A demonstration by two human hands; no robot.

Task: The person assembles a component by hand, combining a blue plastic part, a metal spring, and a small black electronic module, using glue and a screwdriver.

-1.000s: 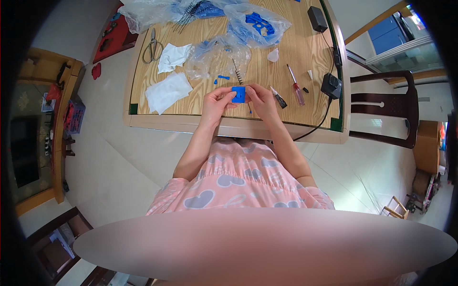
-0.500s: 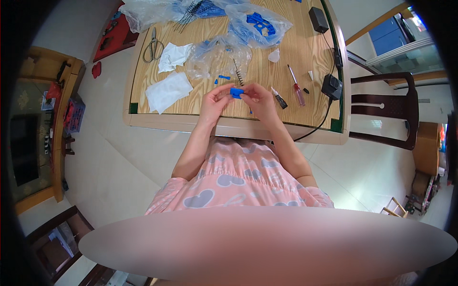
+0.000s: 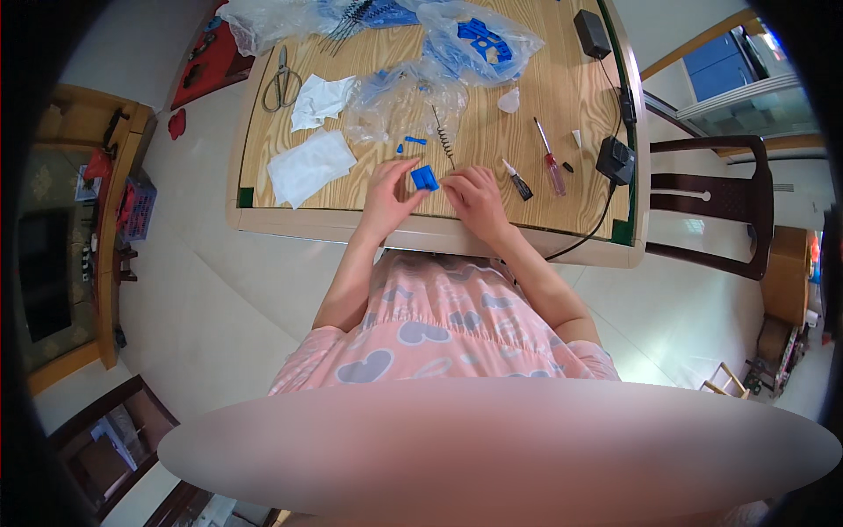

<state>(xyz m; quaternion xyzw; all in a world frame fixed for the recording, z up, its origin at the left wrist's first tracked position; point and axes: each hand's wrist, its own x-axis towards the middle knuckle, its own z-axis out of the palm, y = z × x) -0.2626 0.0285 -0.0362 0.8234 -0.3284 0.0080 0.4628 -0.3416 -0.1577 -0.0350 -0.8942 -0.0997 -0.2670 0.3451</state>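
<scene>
Between my hands, near the table's front edge, is a small blue plastic block (image 3: 425, 178) with a groove in it. The thumb and forefinger of my left hand (image 3: 385, 204) close on it from the left, one at each end. My right hand (image 3: 479, 202) is beside the block's right corner, its fingertips pressed together; whatever they pinch is too small to make out. Just beyond the right fingers lies a dark coil spring (image 3: 443, 136) with a straight end. Two little blue pieces, a bar (image 3: 415, 140) and a nub (image 3: 400, 148), rest beyond the left hand.
Right of my hands lie a small black-and-white tube (image 3: 517, 182), a screwdriver (image 3: 551, 162) and a black adapter (image 3: 616, 161) with its cable. White tissues (image 3: 312, 167) and scissors (image 3: 282, 86) are at the left. Clear bags (image 3: 492, 44) with blue parts lie at the far side.
The blue block has shifted slightly left and turned, showing its grooved face. My right hand has drawn back from it, its fingers now curled together.
</scene>
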